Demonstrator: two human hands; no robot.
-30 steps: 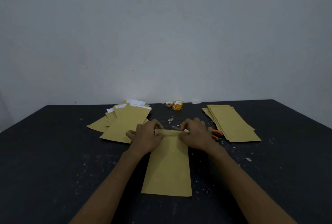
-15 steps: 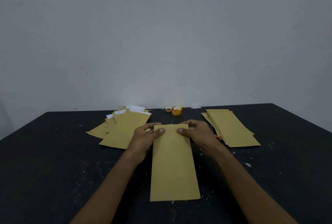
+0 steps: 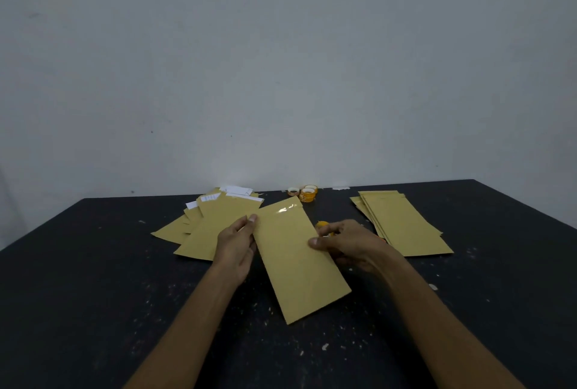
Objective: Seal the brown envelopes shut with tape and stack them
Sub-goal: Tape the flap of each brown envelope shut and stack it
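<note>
A flat, matte brown envelope (image 3: 296, 260), long and rectangular, is held slanted over the dark speckled worktop (image 3: 93, 295). It is pinched at its left edge by the left hand (image 3: 237, 245) and at its right edge by the right hand (image 3: 346, 245), each grip clamped on paper. Glossy tape (image 3: 285, 209) is seen across its far end

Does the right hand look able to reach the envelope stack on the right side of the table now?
Probably yes: the stack lies flat close beside the right hand, and nothing tall stands between. That hand and the left hand both hold the envelope, so it would arrive carrying it.
</note>
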